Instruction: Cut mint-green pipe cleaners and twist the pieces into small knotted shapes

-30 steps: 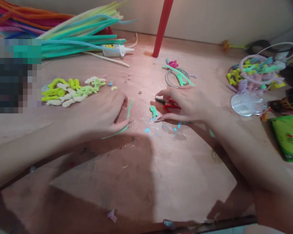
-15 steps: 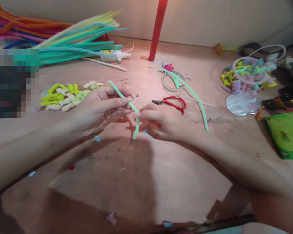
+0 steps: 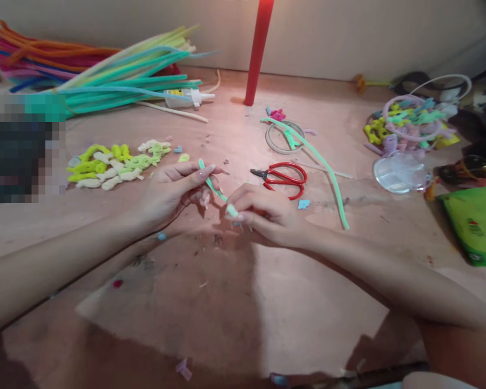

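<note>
"What looked finished on the left?"

"A cluster of yellow, white and pale-green fuzzy twisted pieces (image 3: 105,167) lay on the pinkish surface (image 3: 316,292)."

"And mid-work?"

"The left hand (image 3: 166,186) had its fingers pinching the upper part of a short mint-green fuzzy stem (image 3: 214,188); the right hand's (image 3: 267,210) pinched its lower end, seemingly bent, the middle not yet shaped."

"What remained?"

"Past the red-handled metal cutters (image 3: 285,165), a longer mint-green fuzzy strip (image 3: 328,170), apparently unworked."

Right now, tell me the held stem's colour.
The stem is light green, best seen in the head view.
</note>
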Motion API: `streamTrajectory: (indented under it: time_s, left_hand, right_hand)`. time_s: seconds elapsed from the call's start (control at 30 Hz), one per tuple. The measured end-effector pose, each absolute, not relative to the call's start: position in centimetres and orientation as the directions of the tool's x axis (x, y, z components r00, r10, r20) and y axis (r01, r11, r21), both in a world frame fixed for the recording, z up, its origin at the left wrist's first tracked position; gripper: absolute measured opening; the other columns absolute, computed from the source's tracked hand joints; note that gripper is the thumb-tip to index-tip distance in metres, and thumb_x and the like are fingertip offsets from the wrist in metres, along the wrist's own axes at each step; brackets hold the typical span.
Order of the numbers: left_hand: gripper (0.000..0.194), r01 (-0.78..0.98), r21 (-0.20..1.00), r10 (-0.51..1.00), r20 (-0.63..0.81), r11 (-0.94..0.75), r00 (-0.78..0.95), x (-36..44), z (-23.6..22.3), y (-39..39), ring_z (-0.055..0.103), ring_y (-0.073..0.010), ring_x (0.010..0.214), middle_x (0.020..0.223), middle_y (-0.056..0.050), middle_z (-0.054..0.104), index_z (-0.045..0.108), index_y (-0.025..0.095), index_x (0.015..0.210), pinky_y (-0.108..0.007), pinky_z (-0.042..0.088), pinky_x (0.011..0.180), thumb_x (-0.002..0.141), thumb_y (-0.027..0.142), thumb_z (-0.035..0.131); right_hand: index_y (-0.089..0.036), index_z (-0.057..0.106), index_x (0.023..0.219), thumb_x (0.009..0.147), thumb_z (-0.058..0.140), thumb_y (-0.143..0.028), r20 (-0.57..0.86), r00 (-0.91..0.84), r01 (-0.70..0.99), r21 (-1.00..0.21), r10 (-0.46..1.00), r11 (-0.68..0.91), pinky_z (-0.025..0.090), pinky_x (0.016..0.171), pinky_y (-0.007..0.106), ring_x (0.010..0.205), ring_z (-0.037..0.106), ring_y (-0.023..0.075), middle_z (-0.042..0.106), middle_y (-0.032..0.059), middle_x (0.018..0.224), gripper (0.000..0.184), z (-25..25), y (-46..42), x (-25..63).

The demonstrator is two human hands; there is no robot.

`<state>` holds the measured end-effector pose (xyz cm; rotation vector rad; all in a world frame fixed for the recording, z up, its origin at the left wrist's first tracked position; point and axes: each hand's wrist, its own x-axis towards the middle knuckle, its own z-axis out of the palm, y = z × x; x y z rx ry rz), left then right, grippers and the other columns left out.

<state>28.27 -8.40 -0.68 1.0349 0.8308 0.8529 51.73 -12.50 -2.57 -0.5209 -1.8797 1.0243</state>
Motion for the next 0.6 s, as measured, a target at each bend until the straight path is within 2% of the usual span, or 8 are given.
streamTrajectory:
  time_s: [0.07,0.13,0.17,0.27,0.37,0.47,0.5,0.6]
  left_hand:
    - [0.035,-0.185,0.949,0.89,-0.156,0.255,0.428,28.3,-0.7,-8.6,0.068,-0.0116,0.051,0.073,-0.003,0.078,0.084,0.017,0.091,-0.019,0.059,0.049,0.089,0.049,0.097]
    - [0.038,-0.158,0.957,0.875,-0.146,0.243,0.461,28.2,-0.8,-8.8,0.07,-0.0131,0.055,0.073,-0.003,0.079,0.084,0.017,0.091,-0.023,0.063,0.056,0.092,0.053,0.095]
    - [0.039,-0.144,0.961,0.866,-0.14,0.235,0.48,28.2,-0.9,-9.0,0.073,-0.0142,0.059,0.074,-0.004,0.08,0.084,0.017,0.09,-0.024,0.065,0.061,0.092,0.054,0.095]
    - [0.039,-0.135,0.97,0.862,-0.113,0.204,0.494,28.4,-1.1,-9.3,0.077,-0.0155,0.068,0.077,-0.003,0.083,0.088,0.02,0.09,-0.025,0.066,0.071,0.089,0.057,0.098]
    - [0.041,-0.183,0.964,0.892,-0.093,0.191,0.443,28.8,-1.2,-9.8,0.072,-0.0146,0.062,0.073,-0.002,0.08,0.09,0.021,0.092,-0.024,0.06,0.061,0.083,0.059,0.101]
    - [0.042,-0.215,0.964,0.924,-0.064,0.154,0.376,29.2,-1.4,-10.2,0.073,-0.0158,0.065,0.076,-0.003,0.08,0.093,0.022,0.096,-0.027,0.062,0.064,0.085,0.062,0.099]
    - [0.039,-0.21,0.971,0.935,-0.031,0.112,0.354,29.3,-1.4,-10.3,0.076,-0.0168,0.071,0.082,-0.003,0.082,0.093,0.024,0.096,-0.028,0.064,0.07,0.086,0.061,0.098]
    - [0.029,-0.195,0.98,0.946,0.107,-0.048,0.306,29.2,-1.7,-10.5,0.082,-0.022,0.108,0.113,-0.004,0.087,0.094,0.029,0.091,-0.033,0.068,0.094,0.091,0.058,0.095]
  right_hand:
    - [-0.02,0.07,0.094,0.112,0.072,-0.051,0.319,-0.434,-0.142,-0.948,0.842,0.286,0.056,0.069,0.025,0.07,0.066,0.0117,0.073,0.0003,0.083,0.036,-2.3,-12.4,51.4]
    - [-0.02,0.066,0.091,0.106,0.078,-0.057,0.136,-0.394,-0.252,-0.967,0.909,0.036,0.055,0.063,0.022,0.063,0.062,0.01,0.071,-0.0019,0.077,0.042,-1.9,-12.3,51.1]
    - [-0.02,0.066,0.09,0.103,0.082,-0.057,0.086,-0.381,-0.31,-0.95,0.921,-0.04,0.056,0.063,0.022,0.063,0.064,0.0095,0.072,-0.0023,0.077,0.042,-1.8,-12.3,51.0]
    - [-0.019,0.067,0.086,0.096,0.092,-0.051,0.04,-0.379,-0.45,-0.881,0.924,-0.147,0.061,0.07,0.021,0.067,0.068,0.0088,0.073,-0.0034,0.075,0.042,-1.6,-12.4,50.5]
    - [-0.018,0.069,0.084,0.094,0.094,-0.05,-0.023,-0.41,-0.507,-0.825,0.912,-0.249,0.063,0.071,0.021,0.066,0.069,0.0087,0.072,-0.004,0.072,0.042,-1.6,-12.6,50.0]
    - [-0.017,0.068,0.083,0.09,0.097,-0.052,-0.087,-0.407,-0.515,-0.8,0.909,-0.307,0.06,0.065,0.018,0.061,0.066,0.0068,0.07,-0.0057,0.068,0.045,-1.6,-12.8,49.6]
    - [-0.018,0.068,0.083,0.088,0.098,-0.052,-0.102,-0.395,-0.516,-0.798,0.913,-0.313,0.058,0.063,0.018,0.058,0.064,0.0061,0.069,-0.0065,0.066,0.046,-1.5,-12.8,49.5]
    - [-0.02,0.064,0.09,0.085,0.1,-0.054,-0.142,-0.386,-0.51,-0.79,0.912,-0.339,0.054,0.054,0.018,0.05,0.059,0.0067,0.066,-0.0095,0.058,0.05,-1.4,-12.8,49.2]
